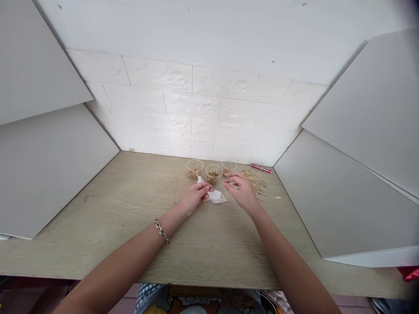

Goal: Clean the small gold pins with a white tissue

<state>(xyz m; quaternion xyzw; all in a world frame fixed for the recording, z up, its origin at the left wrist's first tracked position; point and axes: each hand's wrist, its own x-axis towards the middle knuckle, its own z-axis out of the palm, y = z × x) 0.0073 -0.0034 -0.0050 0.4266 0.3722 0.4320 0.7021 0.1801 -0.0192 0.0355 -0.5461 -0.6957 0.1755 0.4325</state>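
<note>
Toward the far edge of a pale wood-grain tabletop (98,218), three clear plastic cups (212,173) stand in a row near a white brick-patterned wall (196,113), each partly filled with small gold-coloured pins (212,177). Both hands are held just in front of the cups. The left hand (195,197), circled at the wrist by a silver chain bracelet (162,230), is curled, with its fingers and thumb drawn together over a crumpled white tissue (216,197), which is touched by the hand – whether it is actually pinched cannot be told. The right hand (240,192) is held above the surface at about 3 o'clock from the left, its fingers loosely curled and its thumb and forefinger brought close together; whether anything is gripped between them cannot be told. A loose spread of pins (254,182) is scattered at about 2 o'clock from the right hand, and a red tube (261,168) is laid beyond it, near the wall. Grey panels (49,170) are stood at 9 and 3 o'clock around the tabletop.
</note>
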